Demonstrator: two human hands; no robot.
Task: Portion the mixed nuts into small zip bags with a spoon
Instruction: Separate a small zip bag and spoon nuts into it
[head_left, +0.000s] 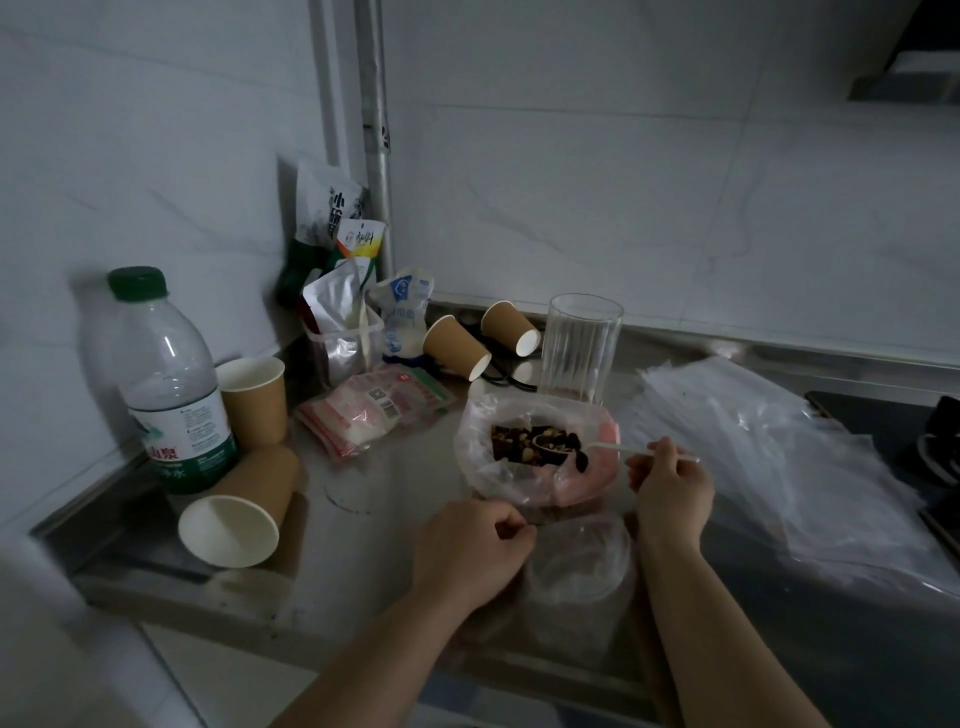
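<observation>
Steel counter (363, 519); dark mixed nuts (535, 441) fill white spoon (597, 448).

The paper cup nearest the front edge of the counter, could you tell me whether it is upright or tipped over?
Tipped over: the paper cup lies on its side, its white mouth facing the camera.

Two bare forearms, sleeveless, no rings or watch.

The spoon (613, 448) bowl is sitting half buried in the nuts (535, 441). The left hand (472, 551) is pinching something too thin to identify. The near zip bag (576, 566) is blurring into the counter (363, 561). A dark object (943, 441) is running off the right edge.
</observation>
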